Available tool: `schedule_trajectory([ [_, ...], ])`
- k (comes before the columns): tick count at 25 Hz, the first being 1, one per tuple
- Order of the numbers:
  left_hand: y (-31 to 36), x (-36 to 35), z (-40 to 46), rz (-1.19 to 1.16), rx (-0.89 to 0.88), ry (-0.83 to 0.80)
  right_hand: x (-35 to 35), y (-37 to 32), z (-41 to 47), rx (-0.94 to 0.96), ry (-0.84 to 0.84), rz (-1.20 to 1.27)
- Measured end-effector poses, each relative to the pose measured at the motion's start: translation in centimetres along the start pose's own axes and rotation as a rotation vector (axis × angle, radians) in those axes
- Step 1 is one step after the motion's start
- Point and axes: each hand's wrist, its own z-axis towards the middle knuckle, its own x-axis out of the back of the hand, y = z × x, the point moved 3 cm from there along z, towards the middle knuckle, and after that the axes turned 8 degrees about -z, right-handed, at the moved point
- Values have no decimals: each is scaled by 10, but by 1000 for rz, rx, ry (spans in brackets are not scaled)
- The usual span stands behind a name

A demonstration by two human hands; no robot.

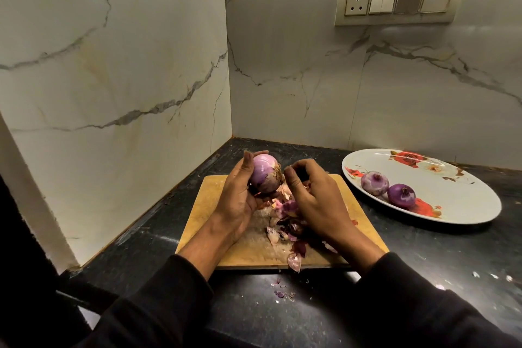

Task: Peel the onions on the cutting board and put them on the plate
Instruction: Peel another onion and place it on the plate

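The left hand [240, 192] holds an onion [264, 174] above the far part of the board [203, 223], fingers curled round it. The onion is pale purple and glossy, mostly peeled, with a dry brownish root tuft on its right side. Just right of it, the right hand [310, 192] has its fingertips pinched together near that tuft; I cannot tell if it holds a bit of skin. Under both hands lie loose purple skins [285, 223]. Well right of the hands, a flowered plate [457, 206] carries two peeled onions [375, 183], side by side and touching.
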Motion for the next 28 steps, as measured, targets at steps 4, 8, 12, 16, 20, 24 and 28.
schedule_trajectory([
  [4, -1, -6, -5, 67, 29, -83, -6, 3, 0, 51, -51, -64],
  [8, -1, -9, -7, 97, 67, -105, -5, 1, -2, 79, -85, 7],
  [12, -4, -9, -7, 110, 89, -93, -1, -3, -4, 137, -43, -29],
  [16, -6, -6, -8, 109, 117, -107, -3, 3, 0, 61, 2, -45],
  [20, -2, -6, -7, 73, 104, -68, 4, 7, 1, -62, 134, 49],
  [24, -1, -4, -4, 72, 84, -27, 3, 2, 0, -7, 99, 145],
  [28, 0, -6, -5, 80, 70, -46, 4, -8, -4, 109, 103, 122],
])
